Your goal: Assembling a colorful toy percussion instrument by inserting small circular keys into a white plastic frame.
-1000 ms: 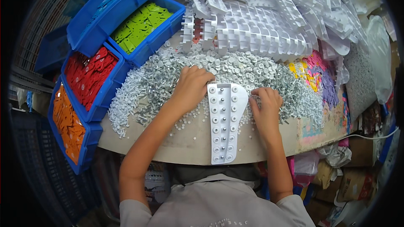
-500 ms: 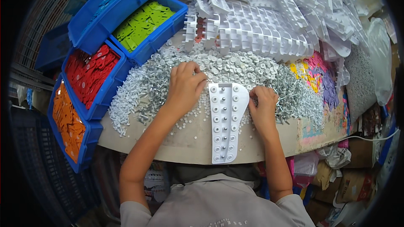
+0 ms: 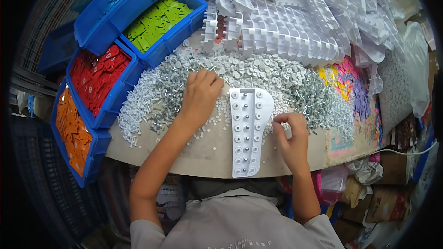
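Note:
A white plastic panel (image 3: pixel 247 131) with a foot-like outline lies on the table between my hands. White round caps sit along both its sides, and a row of metal studs runs down its middle channel. To its upper left, my left hand (image 3: pixel 201 97) is at the edge of the heap of white round washers (image 3: pixel 263 70), fingers curled together. My right hand (image 3: pixel 294 140) is held just right of the panel, thumb and forefinger meeting in a pinch. Whatever either hand grips is too small to make out.
Blue bins hold green (image 3: pixel 157 23), red (image 3: pixel 99 78) and orange pieces (image 3: pixel 71 129) on the left. Metal pins (image 3: pixel 316 103) and white pins (image 3: pixel 134 110) lie heaped around the washers. Clear-white moulded parts (image 3: pixel 290 32) are stacked behind. Yellow, pink and purple pieces (image 3: pixel 360 94) lie right.
My right hand has drawn back toward me from the metal pins, its thumb and forefinger now in a pinch. My left hand has shifted only slightly.

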Tool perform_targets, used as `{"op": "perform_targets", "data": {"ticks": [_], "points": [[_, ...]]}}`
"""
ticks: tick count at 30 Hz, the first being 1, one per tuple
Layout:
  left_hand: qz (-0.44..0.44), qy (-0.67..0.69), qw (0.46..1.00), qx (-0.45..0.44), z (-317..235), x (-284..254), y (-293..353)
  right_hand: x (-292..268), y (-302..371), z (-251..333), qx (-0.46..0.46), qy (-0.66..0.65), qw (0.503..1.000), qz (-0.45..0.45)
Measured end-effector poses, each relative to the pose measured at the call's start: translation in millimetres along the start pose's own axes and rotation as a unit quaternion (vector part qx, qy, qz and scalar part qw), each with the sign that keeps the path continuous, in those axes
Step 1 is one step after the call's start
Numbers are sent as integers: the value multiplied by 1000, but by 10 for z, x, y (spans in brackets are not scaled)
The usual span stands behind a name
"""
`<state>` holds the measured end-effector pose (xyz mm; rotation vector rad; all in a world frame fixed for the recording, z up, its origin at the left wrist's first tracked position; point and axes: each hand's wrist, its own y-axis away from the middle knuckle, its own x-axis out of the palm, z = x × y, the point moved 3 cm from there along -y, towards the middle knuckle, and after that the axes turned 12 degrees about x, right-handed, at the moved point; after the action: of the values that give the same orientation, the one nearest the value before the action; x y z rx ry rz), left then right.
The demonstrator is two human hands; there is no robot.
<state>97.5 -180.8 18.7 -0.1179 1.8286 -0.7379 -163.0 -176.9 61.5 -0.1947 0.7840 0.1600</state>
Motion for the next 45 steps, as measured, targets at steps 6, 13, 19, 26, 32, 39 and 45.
{"op": "perform_targets", "data": {"ticks": [6, 13, 19, 26, 32, 39, 45], "points": [[-34, -3, 999, 6, -51, -64, -6, 15, 218, 115, 13, -51, 987, 149], [-6, 233, 956, -181, -318, -411, 262, 95, 339, 125, -10, -2, 978, 207], [36, 385, 915, -118, -831, -396, 587, 181, 439, 103, 12, -21, 989, 145], [24, 329, 936, -121, -1152, -280, 674, 355, 638, -95, -99, -2, 995, 27], [19, 281, 952, -120, -1147, -240, 671, 389, 663, -136, -107, -10, 994, 7], [-34, 87, 994, 54, -1188, -254, 772, 398, 656, -149, -108, -27, 994, 5], [-22, 147, 985, 82, -1036, -236, 733, 388, 659, -136, -127, -35, 991, 4]]}}
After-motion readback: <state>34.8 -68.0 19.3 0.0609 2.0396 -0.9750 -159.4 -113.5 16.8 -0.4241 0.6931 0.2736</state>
